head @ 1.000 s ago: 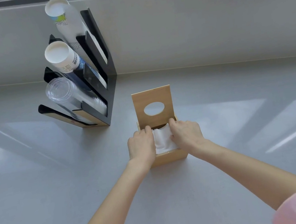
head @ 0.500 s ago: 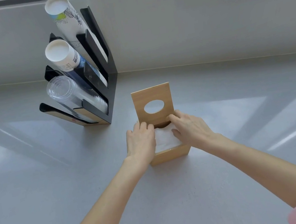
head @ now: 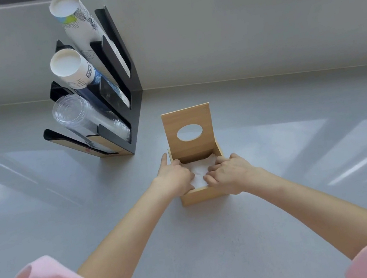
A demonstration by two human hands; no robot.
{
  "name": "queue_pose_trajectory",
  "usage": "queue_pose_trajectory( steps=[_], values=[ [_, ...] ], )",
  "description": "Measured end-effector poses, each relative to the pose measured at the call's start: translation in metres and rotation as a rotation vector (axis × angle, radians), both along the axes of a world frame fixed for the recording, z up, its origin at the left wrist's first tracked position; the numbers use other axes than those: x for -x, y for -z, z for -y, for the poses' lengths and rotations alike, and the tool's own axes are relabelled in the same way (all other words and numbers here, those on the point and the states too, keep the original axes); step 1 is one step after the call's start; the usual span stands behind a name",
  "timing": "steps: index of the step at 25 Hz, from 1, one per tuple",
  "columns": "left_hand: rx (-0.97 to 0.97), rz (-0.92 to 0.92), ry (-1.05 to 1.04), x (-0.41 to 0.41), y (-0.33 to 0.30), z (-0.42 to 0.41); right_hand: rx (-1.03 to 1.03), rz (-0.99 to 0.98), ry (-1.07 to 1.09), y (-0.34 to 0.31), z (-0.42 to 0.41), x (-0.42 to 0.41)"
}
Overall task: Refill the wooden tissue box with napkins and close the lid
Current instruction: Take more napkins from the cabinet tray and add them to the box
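Both hands, left hand (head: 174,178) and right hand (head: 229,173), press loose-fingered, gripping nothing, on napkins (head: 199,172) inside the box (head: 202,194) on the tabletop (head: 275,148); next, swing the lid (head: 186,119) down.

You see a smooth grey worktop (head: 274,215). The wooden tissue box (head: 199,194) sits on it, lid up. A black cup rack (head: 134,113) stands near it, on the far left
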State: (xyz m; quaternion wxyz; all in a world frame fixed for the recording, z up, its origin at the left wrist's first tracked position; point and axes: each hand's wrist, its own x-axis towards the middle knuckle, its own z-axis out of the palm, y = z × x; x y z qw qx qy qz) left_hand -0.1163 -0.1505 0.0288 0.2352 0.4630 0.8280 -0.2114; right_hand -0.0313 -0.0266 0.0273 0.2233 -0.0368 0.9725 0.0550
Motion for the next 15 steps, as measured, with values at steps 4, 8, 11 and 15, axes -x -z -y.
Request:
queue_pose_trajectory(
  steps=[4,8,11,15],
  values=[
    [-0.049,0.017,0.061,0.009,0.0,0.006,0.015,0.013,0.045,0.001,0.01,-0.005],
    [-0.119,0.043,0.018,0.008,0.002,0.008,0.035,0.013,0.111,0.0,0.014,-0.008],
    [-0.257,0.038,-0.001,0.007,0.007,0.013,0.042,-0.065,0.111,0.003,0.017,-0.012],
    [-0.561,0.095,-0.136,-0.002,0.012,0.021,0.266,-0.197,0.243,0.006,0.016,-0.015]
  ],
)
